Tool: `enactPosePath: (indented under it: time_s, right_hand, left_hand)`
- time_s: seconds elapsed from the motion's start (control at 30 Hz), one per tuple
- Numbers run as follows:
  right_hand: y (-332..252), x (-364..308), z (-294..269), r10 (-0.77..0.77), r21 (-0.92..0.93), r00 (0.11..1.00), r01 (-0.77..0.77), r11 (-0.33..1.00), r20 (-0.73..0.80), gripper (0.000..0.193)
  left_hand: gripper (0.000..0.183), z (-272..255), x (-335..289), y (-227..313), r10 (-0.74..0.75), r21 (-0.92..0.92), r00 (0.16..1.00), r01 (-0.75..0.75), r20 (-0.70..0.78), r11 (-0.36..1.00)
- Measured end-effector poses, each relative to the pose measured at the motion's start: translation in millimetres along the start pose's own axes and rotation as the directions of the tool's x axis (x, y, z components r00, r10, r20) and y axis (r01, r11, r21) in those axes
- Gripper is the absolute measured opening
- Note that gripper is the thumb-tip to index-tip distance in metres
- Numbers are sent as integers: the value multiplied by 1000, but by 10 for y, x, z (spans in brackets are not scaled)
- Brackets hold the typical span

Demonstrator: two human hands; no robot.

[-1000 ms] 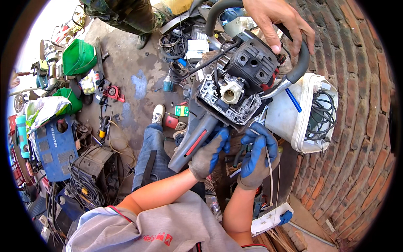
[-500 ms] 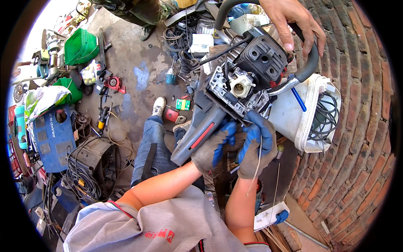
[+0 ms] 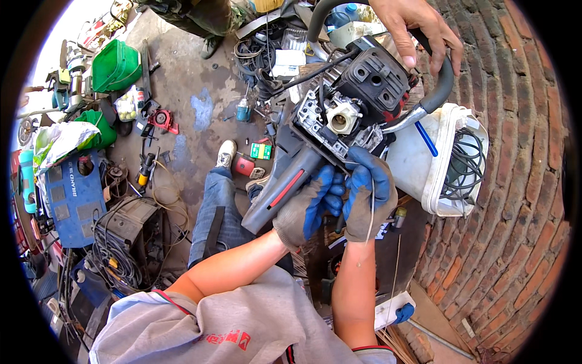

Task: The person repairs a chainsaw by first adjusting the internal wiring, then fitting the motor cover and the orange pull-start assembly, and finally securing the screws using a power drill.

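Against the brick wall [image 3: 515, 200], we held the stripped chainsaw body [image 3: 339, 127] up between us, its grey rear handle [image 3: 285, 188] pointing down toward our lap. Compared with a second earlier, the saw had tipped a little further upright and swung toward the wall, so the pale round port [image 3: 341, 118] beside the black cylinder [image 3: 373, 82] now faced us more squarely. Our left hand [image 3: 306, 209], in a blue-and-grey glove, was closed around the rear handle just below the saw's crankcase. Our right hand [image 3: 370, 194], gloved the same, had crept from below the saw up onto its lower edge, fingers curled tight on the casing near the port. We judged that shift to mean the saw was being steadied and turned for work on the exposed engine side rather than set down.

Above the saw, another person's bare hand [image 3: 421, 30] gripped the black front handle bar [image 3: 439, 85], as it had a second before, taking some of the weight. Just right of the saw, touching the wall, stood a white plastic tub [image 3: 424, 170] with dark cable coiled inside. Left of the saw, well apart, lay a green canister [image 3: 115, 67] and a blue machine case [image 3: 70, 197] among loose tools on the concrete floor [image 3: 188, 79].
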State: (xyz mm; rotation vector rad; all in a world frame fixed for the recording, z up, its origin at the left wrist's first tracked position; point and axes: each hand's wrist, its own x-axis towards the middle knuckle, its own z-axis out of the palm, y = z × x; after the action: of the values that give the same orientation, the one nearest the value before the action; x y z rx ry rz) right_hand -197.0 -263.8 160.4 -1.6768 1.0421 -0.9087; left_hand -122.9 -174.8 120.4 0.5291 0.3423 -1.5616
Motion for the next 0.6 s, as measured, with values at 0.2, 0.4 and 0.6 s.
enactPosePath:
  time_s: [0.2, 0.4, 0.6]
  right_hand:
    - [34, 35, 91, -20, 91, 1000, 20, 996, 1, 34]
    - [82, 42, 83, -62, 62, 998, 62, 996, 3, 28]
    - [12, 85, 80, -27, 148, 1000, 27, 989, 3, 27]
  left_hand:
    - [29, 141, -26, -47, 152, 32, 970, -149, -191, 988]
    - [23, 72, 11, -87, 230, 201, 956, -193, -181, 960]
    - [24, 147, 68, -167, 344, 164, 925, -319, -162, 934]
